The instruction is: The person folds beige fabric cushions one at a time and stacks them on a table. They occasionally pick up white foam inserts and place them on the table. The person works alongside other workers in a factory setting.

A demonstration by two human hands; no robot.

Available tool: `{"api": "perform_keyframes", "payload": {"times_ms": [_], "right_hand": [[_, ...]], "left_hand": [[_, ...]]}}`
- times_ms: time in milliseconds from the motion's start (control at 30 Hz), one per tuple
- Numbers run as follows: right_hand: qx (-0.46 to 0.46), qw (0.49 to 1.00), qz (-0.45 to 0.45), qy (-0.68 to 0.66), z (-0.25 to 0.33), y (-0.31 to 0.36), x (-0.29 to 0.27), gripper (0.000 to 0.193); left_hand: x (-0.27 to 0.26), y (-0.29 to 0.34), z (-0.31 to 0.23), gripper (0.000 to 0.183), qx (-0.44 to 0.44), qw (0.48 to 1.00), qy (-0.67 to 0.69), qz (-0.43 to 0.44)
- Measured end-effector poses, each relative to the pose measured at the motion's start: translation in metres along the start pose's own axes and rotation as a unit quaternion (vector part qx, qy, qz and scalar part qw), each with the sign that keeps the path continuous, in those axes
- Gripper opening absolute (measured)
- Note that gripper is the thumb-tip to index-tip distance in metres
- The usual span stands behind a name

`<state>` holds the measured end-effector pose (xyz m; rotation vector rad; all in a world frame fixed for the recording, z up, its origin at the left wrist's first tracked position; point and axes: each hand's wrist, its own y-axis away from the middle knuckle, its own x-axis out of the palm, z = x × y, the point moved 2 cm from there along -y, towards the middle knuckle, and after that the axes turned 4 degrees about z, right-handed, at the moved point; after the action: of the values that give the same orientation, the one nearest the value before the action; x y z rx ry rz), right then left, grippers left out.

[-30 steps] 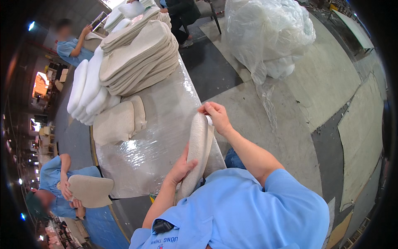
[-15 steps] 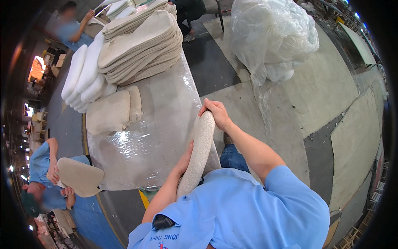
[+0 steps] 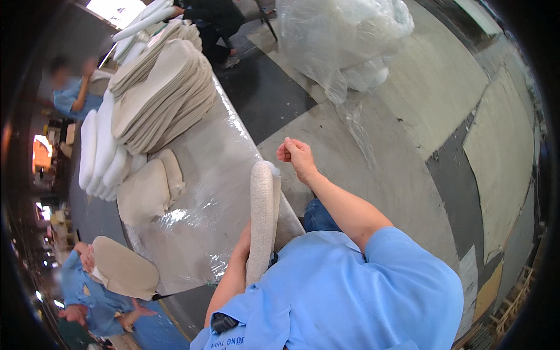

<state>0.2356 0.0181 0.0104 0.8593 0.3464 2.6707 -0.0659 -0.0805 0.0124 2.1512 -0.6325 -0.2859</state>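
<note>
A beige fabric cushion [image 3: 261,219] stands on edge at the table's near right corner, leaning against my front. White padding [image 3: 272,168] shows at its far end. My left hand [image 3: 247,228] presses on the cushion's left side, its fingers mostly hidden behind the fabric. Just beyond the far end, my right hand [image 3: 298,158] hangs in the air, apart from the cushion. Its fingers are curled in, with nothing visible in them.
The plastic-covered table [image 3: 204,233] carries a tall pile of beige covers [image 3: 166,96], white pads [image 3: 105,149] and two beige pieces [image 3: 143,192]. A co-worker at left holds a beige cushion [image 3: 125,268]. Clear plastic bags [image 3: 350,46] lie on the floor ahead.
My right hand has let go of the cushion's far end and moved off it. The cushion stands more upright, and white padding shows at its tip. The co-worker's cushion has turned.
</note>
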Motion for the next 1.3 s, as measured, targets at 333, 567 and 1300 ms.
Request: {"api": "perform_keyframes", "payload": {"times_ms": [333, 567, 1300], "right_hand": [[0.166, 0.985, -0.04, 0.031, -0.072, 0.048, -0.004, 0.031], [0.163, 0.968, -0.083, -0.17, -0.077, 0.07, -0.01, 0.035], [0.188, 0.962, -0.085, 0.18, 0.008, 0.002, -0.028, 0.037]], "left_hand": [[-0.008, 0.005, -0.002, 0.057, -0.018, 0.998, -0.022, -0.056], [0.03, 0.021, -0.044, 0.069, 0.182, 0.953, -0.225, -0.086], [0.007, -0.038, -0.066, 0.033, 0.108, 0.916, -0.268, -0.278]]}}
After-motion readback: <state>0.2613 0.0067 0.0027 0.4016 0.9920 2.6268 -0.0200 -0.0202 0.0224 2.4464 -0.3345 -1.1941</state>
